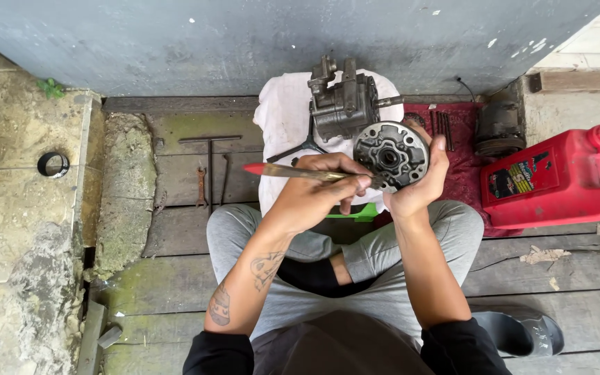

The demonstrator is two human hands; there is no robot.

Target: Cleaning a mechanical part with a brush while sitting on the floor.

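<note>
right hand (418,184) cups round metal plate (391,154) face-up for access | left hand (321,182) pinches red-handled brush (300,171), bristles on plate | compressor body (343,103) parked on white cloth (282,118)

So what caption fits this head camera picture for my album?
Seated person's left hand brushes a round metal part held in the right hand.

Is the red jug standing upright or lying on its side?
Lying on its side: the red jug rests flat on the boards, capped spout pointing sideways.
</note>
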